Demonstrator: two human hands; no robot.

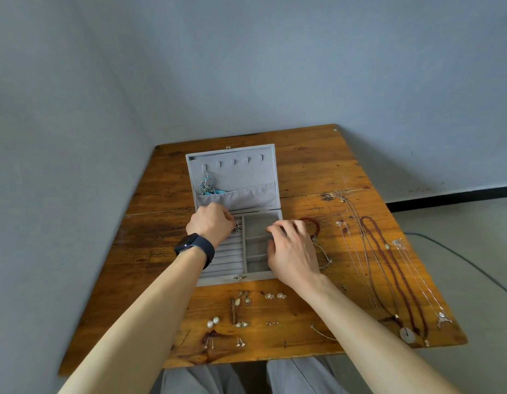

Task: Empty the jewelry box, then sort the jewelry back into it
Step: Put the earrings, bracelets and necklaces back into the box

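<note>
Jewelry box open, mid desk nr far-left corner. Left hand pinching small earrings over ring rolls; right hand fingers spread on box's right compartments, holding nothing visible.

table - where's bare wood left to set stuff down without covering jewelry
Bare wood lies left of the jewelry box, along the table's left edge, and behind the open lid toward the wall. Crowded: earrings in front of the box, necklaces down the right side.

The person has bare forearms, a dark navy smartwatch with a rubber strap on the left wrist, and light grey trousers.
</note>
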